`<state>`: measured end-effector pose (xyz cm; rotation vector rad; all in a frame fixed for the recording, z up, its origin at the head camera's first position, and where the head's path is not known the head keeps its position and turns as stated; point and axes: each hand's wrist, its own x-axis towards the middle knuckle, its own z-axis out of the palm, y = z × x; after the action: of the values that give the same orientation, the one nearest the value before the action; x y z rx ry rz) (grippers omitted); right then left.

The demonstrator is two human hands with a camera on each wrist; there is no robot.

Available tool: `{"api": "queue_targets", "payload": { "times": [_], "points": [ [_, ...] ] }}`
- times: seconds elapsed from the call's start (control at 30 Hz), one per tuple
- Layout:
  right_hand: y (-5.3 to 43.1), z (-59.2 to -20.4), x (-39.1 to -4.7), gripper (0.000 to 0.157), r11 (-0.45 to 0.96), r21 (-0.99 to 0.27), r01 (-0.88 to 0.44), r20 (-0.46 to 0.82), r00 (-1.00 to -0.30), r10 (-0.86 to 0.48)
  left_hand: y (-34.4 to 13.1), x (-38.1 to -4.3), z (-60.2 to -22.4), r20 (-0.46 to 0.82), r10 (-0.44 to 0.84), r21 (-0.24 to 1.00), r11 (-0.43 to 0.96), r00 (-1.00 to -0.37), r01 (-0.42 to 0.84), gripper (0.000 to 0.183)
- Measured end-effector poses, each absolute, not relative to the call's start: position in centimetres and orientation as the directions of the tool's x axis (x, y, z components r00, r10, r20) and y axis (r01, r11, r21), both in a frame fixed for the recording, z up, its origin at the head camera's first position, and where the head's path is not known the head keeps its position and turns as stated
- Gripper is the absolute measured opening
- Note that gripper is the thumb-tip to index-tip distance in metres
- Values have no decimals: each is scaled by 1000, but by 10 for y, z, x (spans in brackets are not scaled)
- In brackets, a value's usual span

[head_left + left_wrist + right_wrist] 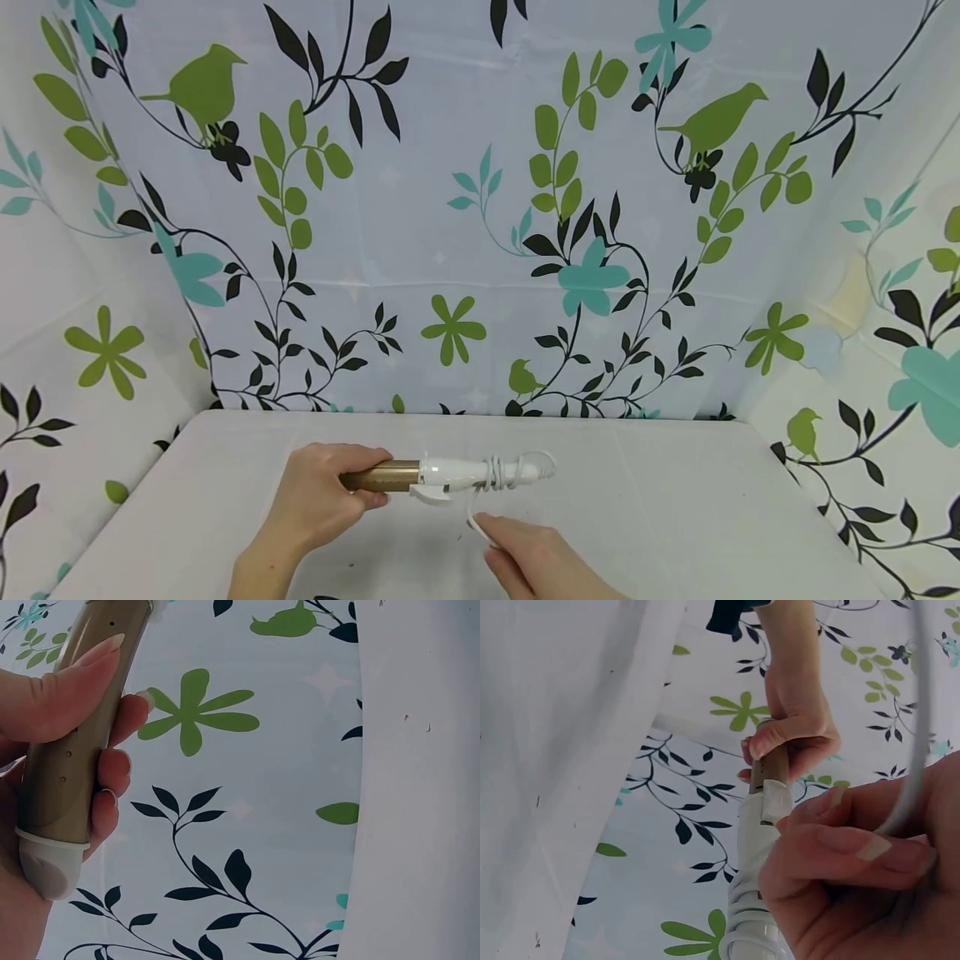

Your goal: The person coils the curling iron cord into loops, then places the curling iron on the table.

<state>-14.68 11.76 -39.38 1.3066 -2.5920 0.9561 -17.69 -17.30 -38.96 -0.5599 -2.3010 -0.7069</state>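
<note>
Pale cloth (420, 233) rises behind and along both sides, printed with green birds, turquoise flowers and dark leafy branches. Before it lies a white desk (675, 500), which spreads across the lower part of the head view. Over the middle of this desk is a curling iron (457, 473), held up roughly level, its handle end towards the person's right. The left hand (330, 487) wraps round the iron's barrel, thumb on one side and fingers curled about the other. The right hand (547, 554), lower and nearer the person, pinches a length of cord between thumb and fingers. Gold-brown and smooth, the barrel (397, 476) joins a white handle (459, 472). Several turns of white cord (495, 472) circle that handle towards its far end, and a loose stretch drops from the coils to the right hand. From the iron's underside, around the joint, juts a white lever (431, 495). At the barrel's other end, a rounded white cap (52, 866) sits by the left palm. Small dark dots run along the barrel.
</note>
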Motion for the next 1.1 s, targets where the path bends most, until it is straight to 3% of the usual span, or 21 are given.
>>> {"api": "queue_targets", "payload": {
  "times": [0.3,0.5,0.63,0.87,1.0,1.1],
  "points": [
    [118,-399,-152,8,444,-272,-854,634,-506,-585,-173,-179,-392,689,212,311,777,-693,547,48],
    [121,-397,-157,31,495,-26,-868,754,-343,-561,-172,-180,-393,686,241,309,758,-687,574,48],
    [124,-388,-159,35,524,80,-848,808,-252,-532,-171,-180,-394,676,241,326,750,-696,576,49],
    [127,-365,-164,36,520,256,-815,891,-10,-454,-169,-177,-392,629,253,380,725,-735,574,49],
    [128,-359,-164,39,537,257,-803,910,14,-415,-167,-178,-393,624,263,380,720,-736,580,49],
    [131,-360,-165,42,562,220,-798,917,-26,-397,-167,-179,-396,642,276,371,705,-716,604,49]
  ]
}}
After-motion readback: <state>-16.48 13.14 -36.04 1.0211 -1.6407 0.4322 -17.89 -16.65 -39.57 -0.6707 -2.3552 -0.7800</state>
